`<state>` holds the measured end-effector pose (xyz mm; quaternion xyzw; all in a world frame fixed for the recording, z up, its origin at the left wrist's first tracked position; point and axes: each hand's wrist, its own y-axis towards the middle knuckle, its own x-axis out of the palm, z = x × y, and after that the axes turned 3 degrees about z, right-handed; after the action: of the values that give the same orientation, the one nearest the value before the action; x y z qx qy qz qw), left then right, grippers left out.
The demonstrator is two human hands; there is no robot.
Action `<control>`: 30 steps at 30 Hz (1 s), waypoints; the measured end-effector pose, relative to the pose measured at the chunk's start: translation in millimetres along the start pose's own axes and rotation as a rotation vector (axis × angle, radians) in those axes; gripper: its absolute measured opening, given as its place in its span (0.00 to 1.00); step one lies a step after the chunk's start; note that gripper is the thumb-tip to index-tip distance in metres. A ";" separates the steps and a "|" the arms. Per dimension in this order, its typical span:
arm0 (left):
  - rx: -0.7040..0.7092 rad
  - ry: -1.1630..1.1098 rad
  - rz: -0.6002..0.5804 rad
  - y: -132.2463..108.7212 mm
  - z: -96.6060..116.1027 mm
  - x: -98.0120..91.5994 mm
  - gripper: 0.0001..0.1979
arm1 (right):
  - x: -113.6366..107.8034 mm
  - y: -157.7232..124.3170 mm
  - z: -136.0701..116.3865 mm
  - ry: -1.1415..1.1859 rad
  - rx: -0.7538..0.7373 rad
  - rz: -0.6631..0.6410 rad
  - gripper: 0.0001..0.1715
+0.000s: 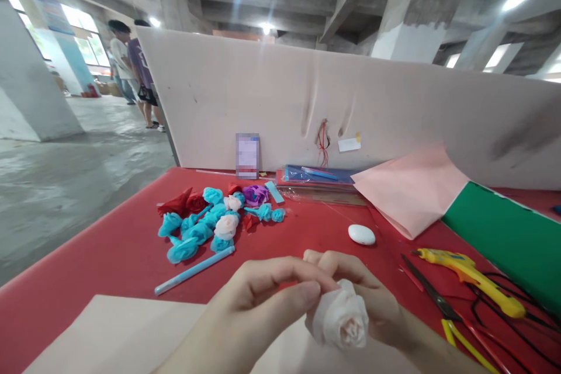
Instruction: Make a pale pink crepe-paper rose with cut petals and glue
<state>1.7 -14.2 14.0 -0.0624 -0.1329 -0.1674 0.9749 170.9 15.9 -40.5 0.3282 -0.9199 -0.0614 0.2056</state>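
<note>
A pale pink crepe-paper rose [339, 318] is held low in the middle of the head view, its spiral centre turned toward me. My left hand [267, 295] pinches the rose's outer layer between thumb and fingers. Behind the flower, my right hand [368, 280] curls around its base; the fingertips there are partly hidden. Both hands are above pale paper sheets [131, 327] on the red tabletop. Beyond my left hand are several finished paper roses, mostly blue ones [199, 232], with a pink rose [227, 226] and a purple rose [255, 194] among them.
A light-blue stick [195, 270] lies left of my hands. Toward the right are a white oval case [362, 235], a yellow glue gun [471, 274], scissors [442, 304] and pink paper [412, 193]. A pale panel [245, 93] stands along the back; two people are beyond it.
</note>
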 end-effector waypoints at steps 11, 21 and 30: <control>-0.002 0.123 0.012 -0.2 0.2 2.9 0.07 | -6.0 0.0 -13.8 -0.307 -0.139 -0.024 0.10; -0.007 -0.068 0.034 1.9 -7.1 -3.5 0.04 | 8.5 4.5 -16.8 -0.063 -0.030 0.254 0.12; 0.031 -0.142 0.030 5.6 -11.1 -2.0 0.02 | 18.2 5.5 -12.1 0.097 0.073 0.354 0.16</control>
<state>4.4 -10.1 2.5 -0.0609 -0.2036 -0.1457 0.9662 160.0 9.0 -22.0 0.1709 -0.9539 0.0250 0.2455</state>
